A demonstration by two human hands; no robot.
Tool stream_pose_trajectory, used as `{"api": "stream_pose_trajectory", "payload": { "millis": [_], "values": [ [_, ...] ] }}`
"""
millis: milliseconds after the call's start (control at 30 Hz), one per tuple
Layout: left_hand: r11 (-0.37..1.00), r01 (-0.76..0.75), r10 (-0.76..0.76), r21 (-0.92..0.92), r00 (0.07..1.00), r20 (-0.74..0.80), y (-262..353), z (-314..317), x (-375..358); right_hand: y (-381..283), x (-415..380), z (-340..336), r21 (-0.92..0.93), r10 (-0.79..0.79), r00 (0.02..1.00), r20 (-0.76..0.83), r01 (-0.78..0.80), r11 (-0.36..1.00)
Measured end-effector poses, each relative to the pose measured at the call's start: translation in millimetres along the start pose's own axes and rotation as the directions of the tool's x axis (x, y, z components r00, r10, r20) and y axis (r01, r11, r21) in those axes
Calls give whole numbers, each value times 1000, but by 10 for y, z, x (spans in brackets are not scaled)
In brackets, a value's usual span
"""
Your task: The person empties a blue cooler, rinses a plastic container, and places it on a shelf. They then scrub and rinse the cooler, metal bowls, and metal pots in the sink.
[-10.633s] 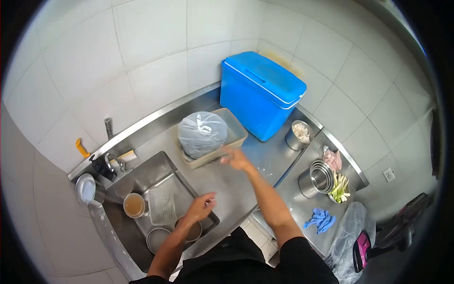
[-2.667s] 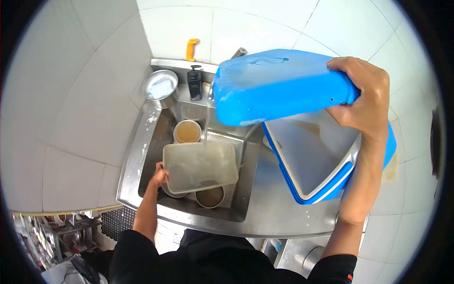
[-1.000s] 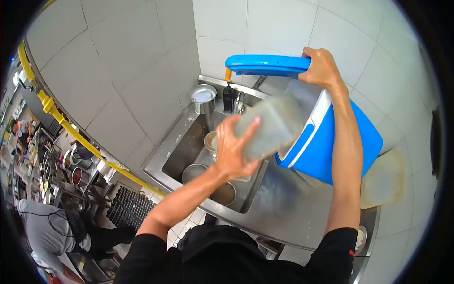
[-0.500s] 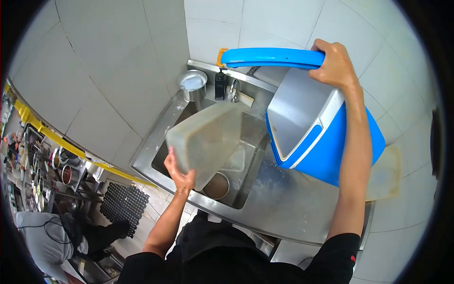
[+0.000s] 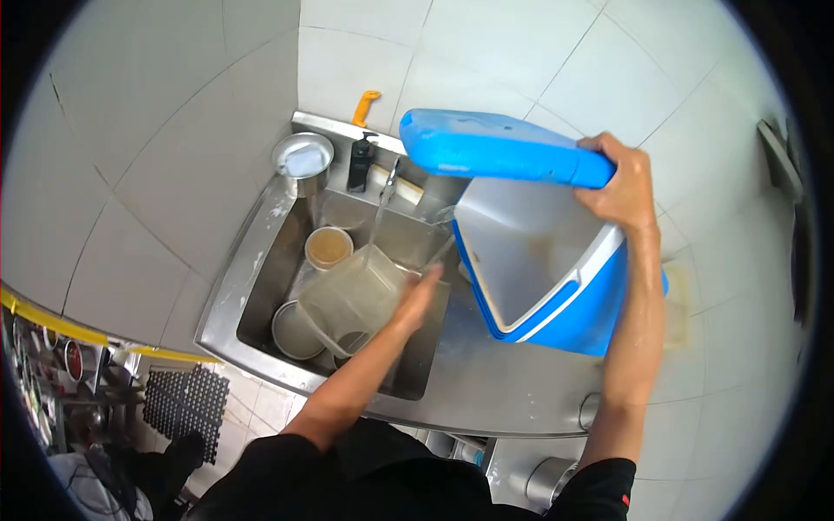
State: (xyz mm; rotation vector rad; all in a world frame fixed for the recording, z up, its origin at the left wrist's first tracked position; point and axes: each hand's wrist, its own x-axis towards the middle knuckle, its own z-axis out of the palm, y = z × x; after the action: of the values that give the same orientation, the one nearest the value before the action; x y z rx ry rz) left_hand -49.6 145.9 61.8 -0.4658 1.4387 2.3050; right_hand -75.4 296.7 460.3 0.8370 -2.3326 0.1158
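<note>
My right hand point(image 5: 621, 184) is closed round the end of the raised blue lid point(image 5: 495, 143) of a cooler box. The blue cooler box point(image 5: 556, 304) stands tilted on the counter, with its pale grey inside showing. In the sink, a translucent plastic tub point(image 5: 352, 300) leans at a slant under running water from the faucet point(image 5: 388, 178). My left hand point(image 5: 419, 300) is at the tub's right side, its fingers pointing up and away from me. Motion blurs those fingers, and I cannot tell whether they hold anything.
Inside the steel sink point(image 5: 252, 304) are a round tub with brownish contents point(image 5: 329, 248) and a pale round container point(image 5: 297, 330). A metal pot point(image 5: 303, 165) and a black pump bottle point(image 5: 360, 163) stand along the back. A person's dark-clad leg point(image 5: 165, 464) shows at lower left.
The translucent tub has gone from my left hand's grip above the sink down into it, and water now runs. My left hand has moved right. The lid has tilted, showing more of its face.
</note>
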Motion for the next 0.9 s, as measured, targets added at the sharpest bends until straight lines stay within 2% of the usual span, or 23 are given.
{"api": "stream_pose_trajectory", "payload": {
  "millis": [33, 67, 100, 133, 167, 200, 267, 300, 333, 400, 467, 500, 600, 733, 800, 900],
  "values": [
    [937, 298, -253, -180, 938, 238, 558, 411, -265, -82, -23, -3, 8, 32, 999, -10, -32, 999],
    [924, 327, -129, -198, 754, 644, 591, 609, 56, -172, -43, -13, 16, 60, 998, -26, -59, 998],
    [913, 229, -47, -338, 882, 469, 41, 976, 775, -282, -97, -13, -6, 52, 998, -30, -52, 999],
    [912, 231, -40, -338, 873, 487, -33, 1068, 697, -396, -154, -8, -8, 104, 993, -57, -104, 995],
    [944, 175, -95, -280, 956, 277, -91, 1110, 572, -499, -153, -8, -4, 148, 985, -93, -149, 989],
    [968, 137, -131, -211, 991, 40, -153, 1128, 433, -614, -127, -16, -12, 141, 985, -100, -142, 990],
    [971, 131, -131, -202, 991, 15, -130, 1192, 73, -828, -68, 2, 60, 217, 955, -204, -209, 976],
    [969, 145, -143, -201, 989, 25, -222, 1231, -99, -905, -21, 47, 14, 113, 968, -225, -113, 994],
    [960, 138, -119, -243, 988, 94, -248, 1279, -220, -1019, 33, 77, 0, 111, 969, -222, -114, 993],
    [945, 143, -97, -294, 981, 168, -146, 1335, -399, -1284, 166, 136, -41, -63, 996, -61, 61, 997],
    [872, 327, -152, -363, 888, 434, -20, 1292, -549, -1536, 298, 180, -17, -96, 995, -40, 95, 995],
    [855, 385, -169, -348, 840, 515, -8, 1274, -526, -1639, 344, 215, 13, -132, 991, -38, 132, 991],
    [826, 381, -92, -415, 818, 568, 78, 1278, -626, -1837, 489, 304, 26, -220, 975, 42, 219, 975],
    [816, 401, -102, -417, 809, 579, 222, 1221, -652, -2016, 556, 394, 76, -276, 955, 107, 269, 960],
    [851, 369, -77, -375, 792, 605, 245, 1157, -659, -2056, 541, 411, 87, -248, 961, 120, 239, 967],
    [850, 371, -110, -374, 819, 563, 202, 1098, -634, -2026, 499, 419, 109, -213, 974, 71, 205, 973]
  ]
}}
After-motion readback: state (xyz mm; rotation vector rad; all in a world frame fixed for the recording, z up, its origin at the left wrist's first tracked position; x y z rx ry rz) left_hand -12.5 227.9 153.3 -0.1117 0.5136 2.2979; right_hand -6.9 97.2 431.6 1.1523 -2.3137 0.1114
